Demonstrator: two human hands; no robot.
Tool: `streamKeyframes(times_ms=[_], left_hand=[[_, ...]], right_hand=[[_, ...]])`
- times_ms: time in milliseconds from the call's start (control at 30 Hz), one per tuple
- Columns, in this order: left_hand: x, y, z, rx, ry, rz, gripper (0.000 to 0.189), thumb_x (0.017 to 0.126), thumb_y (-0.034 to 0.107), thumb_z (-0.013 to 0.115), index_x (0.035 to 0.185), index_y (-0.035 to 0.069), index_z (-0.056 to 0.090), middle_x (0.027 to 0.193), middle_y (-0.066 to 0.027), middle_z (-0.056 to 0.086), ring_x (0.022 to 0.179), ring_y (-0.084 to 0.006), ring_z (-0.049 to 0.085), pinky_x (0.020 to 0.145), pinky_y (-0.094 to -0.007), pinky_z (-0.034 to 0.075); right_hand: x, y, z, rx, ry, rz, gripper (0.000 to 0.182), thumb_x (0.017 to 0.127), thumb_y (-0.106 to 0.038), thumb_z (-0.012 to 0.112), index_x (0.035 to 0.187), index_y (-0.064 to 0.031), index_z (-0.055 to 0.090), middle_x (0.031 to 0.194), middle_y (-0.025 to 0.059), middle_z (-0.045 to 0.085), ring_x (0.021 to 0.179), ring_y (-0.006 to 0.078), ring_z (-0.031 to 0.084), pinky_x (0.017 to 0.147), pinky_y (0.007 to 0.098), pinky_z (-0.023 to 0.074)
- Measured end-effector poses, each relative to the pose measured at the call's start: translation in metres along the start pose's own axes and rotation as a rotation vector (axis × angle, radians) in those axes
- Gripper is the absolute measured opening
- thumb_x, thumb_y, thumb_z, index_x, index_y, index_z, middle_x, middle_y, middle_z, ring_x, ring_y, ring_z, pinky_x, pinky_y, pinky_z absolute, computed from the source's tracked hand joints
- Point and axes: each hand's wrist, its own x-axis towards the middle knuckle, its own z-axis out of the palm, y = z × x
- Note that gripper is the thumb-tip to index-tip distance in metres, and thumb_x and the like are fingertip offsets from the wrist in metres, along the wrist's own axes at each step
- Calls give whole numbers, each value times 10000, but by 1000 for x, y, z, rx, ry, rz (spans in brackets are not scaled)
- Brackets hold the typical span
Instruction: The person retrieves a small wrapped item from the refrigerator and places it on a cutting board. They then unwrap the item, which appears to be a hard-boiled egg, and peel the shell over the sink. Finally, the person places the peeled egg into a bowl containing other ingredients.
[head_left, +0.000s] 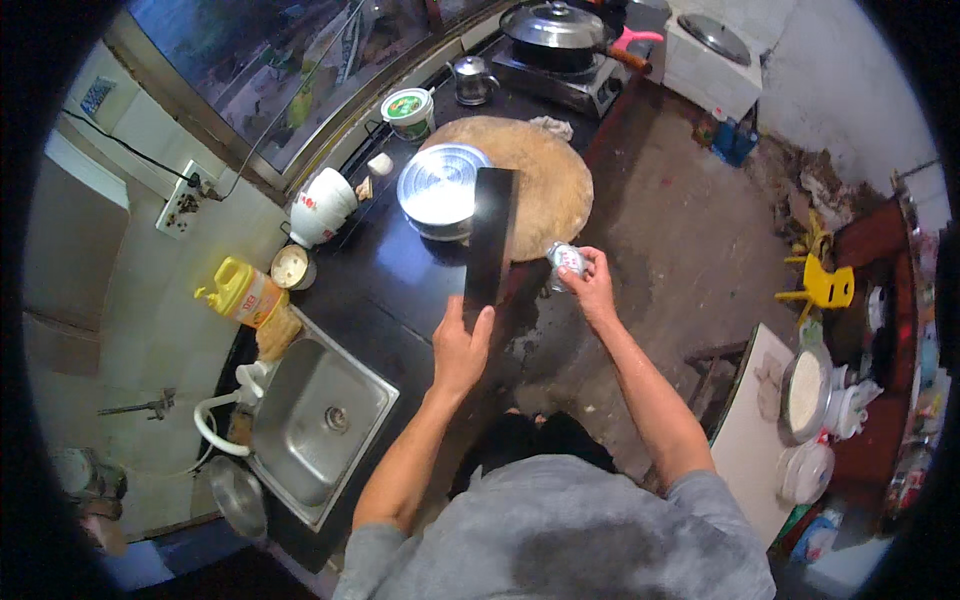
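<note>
In my left hand (461, 349) I hold the near end of a long, flat, dark rectangular piece (491, 225), perhaps a box or a board. Its far end overlaps the view of a round metal lid or pot (442, 184) with a shiny ringed top. Behind it lies a thick round wooden chopping board (551, 176) on the black countertop (382, 285). Out past the counter's front edge, my right hand (592, 289) grips a small clear-and-silver container (568, 259) bearing red marks. Whether it is a jar or a packet, I cannot tell.
A steel sink (319, 420) is set into the counter at left, beside a yellow jug (244, 292) and stacked white bowls (324, 206). At the back, a lidded pan (555, 37) sits on a stove. A side table (739, 442) stands right.
</note>
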Motion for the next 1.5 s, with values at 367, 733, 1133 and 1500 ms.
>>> streamKeyframes(times_ms=[367, 733, 1133, 1500], left_hand=[[131, -23, 117, 130, 33, -76, 306, 899, 175, 555, 1144, -3, 516, 997, -272, 629, 933, -455, 596, 781, -494, 475], [147, -31, 169, 148, 86, -197, 220, 910, 192, 555, 991, 2, 478, 838, -286, 610, 796, -490, 588, 680, -557, 449], [164, -10, 173, 339, -110, -297, 298, 918, 197, 511, 1093, -44, 493, 883, -306, 616, 846, -486, 596, 726, -542, 469], [162, -11, 166, 324, -127, -362, 219, 905, 188, 517, 996, -7, 479, 848, -308, 618, 829, -495, 595, 713, -570, 451]], right_hand=[[133, 22, -3, -936, -67, -53, 541, 772, -339, 736, 1184, -48, 539, 1113, 140, 593, 981, 281, 595, 870, 377, 467], [144, 13, -21, -636, -218, -44, 526, 765, -308, 748, 1184, -57, 553, 1037, 113, 569, 905, 236, 586, 776, 342, 477], [147, 12, -21, -649, -228, -104, 531, 761, -250, 756, 1188, -34, 525, 1047, 119, 573, 902, 246, 557, 809, 355, 468], [144, 11, -20, -610, -218, -18, 541, 747, -254, 756, 1182, -35, 520, 1034, 141, 605, 899, 259, 581, 800, 356, 480]])
